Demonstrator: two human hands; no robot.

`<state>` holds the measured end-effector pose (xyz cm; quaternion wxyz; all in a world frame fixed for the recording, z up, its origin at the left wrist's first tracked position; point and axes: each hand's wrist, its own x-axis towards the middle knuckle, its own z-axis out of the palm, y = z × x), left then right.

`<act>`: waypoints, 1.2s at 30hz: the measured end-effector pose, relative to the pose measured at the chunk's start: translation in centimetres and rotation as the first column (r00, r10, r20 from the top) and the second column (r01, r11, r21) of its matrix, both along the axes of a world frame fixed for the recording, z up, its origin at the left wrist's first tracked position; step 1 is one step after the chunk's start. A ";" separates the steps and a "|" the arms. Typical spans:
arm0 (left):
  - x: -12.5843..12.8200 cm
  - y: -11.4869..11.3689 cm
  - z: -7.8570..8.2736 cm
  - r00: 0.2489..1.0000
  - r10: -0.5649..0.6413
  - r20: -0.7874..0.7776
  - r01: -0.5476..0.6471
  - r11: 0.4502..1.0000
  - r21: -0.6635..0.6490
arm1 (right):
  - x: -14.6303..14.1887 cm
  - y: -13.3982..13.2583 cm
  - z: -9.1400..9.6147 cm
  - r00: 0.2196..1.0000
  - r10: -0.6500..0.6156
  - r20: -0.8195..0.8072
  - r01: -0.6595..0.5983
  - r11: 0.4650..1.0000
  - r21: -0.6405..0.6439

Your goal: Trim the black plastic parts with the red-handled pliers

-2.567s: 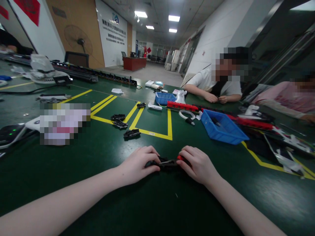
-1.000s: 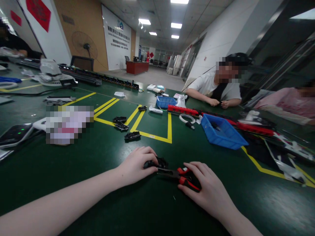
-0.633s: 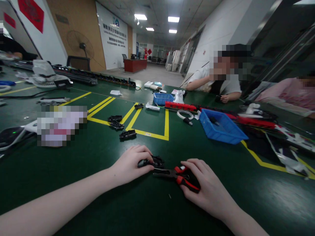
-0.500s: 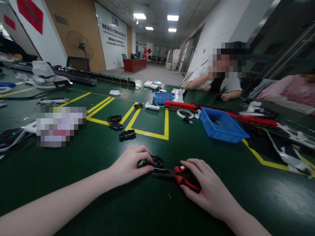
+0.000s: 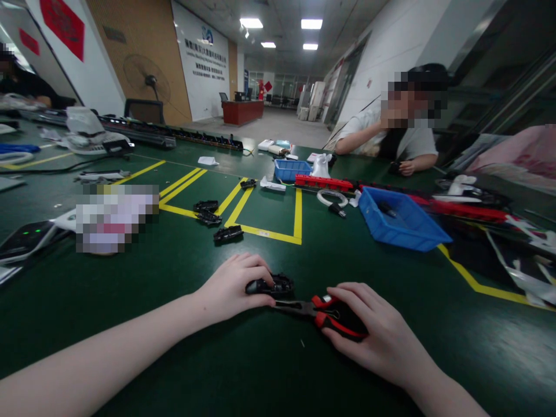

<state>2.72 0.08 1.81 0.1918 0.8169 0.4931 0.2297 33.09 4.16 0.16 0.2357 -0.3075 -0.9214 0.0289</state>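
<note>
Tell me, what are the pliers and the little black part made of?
The pliers: the nose looks like dull grey metal, and the handles seem to wear red and black rubbery plastic sleeves with a soft sheen. The black part: probably moulded plastic, dark with small ridges and a few glints, though the view is too small to be sure.

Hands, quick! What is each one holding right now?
Left hand: closed on the black plastic part.
Right hand: closed around the red-handled pliers.
</note>
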 end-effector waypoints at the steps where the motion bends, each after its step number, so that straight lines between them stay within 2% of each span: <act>1: 0.0 0.0 0.0 1.000 -0.003 0.003 0.003 1.000 0.001 | 0.1 0.1 0.0 1.000 -0.002 -0.003 0.002 1.000 0.004; 8: -0.1 -0.2 0.2 0.999 -0.031 0.011 0.031 1.000 0.002 | 0.4 0.3 0.3 0.999 -0.010 -0.051 0.011 1.000 0.026; 14: -0.3 0.1 -0.6 0.993 -0.119 -0.004 0.120 0.992 0.032 | 0.2 0.1 0.3 0.999 0.000 -0.051 0.004 0.998 0.066; 20: -0.4 0.3 -0.7 0.992 -0.128 -0.007 0.128 0.991 0.029 | -0.2 -0.2 0.8 0.999 0.013 -0.031 -0.010 0.994 0.109; 26: -0.5 0.4 -0.9 0.991 -0.134 0.020 0.133 0.991 0.028 | -0.1 -0.1 0.7 0.998 -0.021 -0.066 0.030 0.992 0.125; 31: -0.6 0.5 -1.0 0.987 -0.151 0.046 0.150 0.988 0.021 | -0.2 0.0 0.8 0.999 0.008 -0.049 -0.001 0.988 0.154; 36: -0.6 0.5 -0.9 0.988 -0.136 0.068 0.135 0.991 0.014 | -0.2 0.0 1.0 1.000 -0.007 0.013 0.005 0.995 0.097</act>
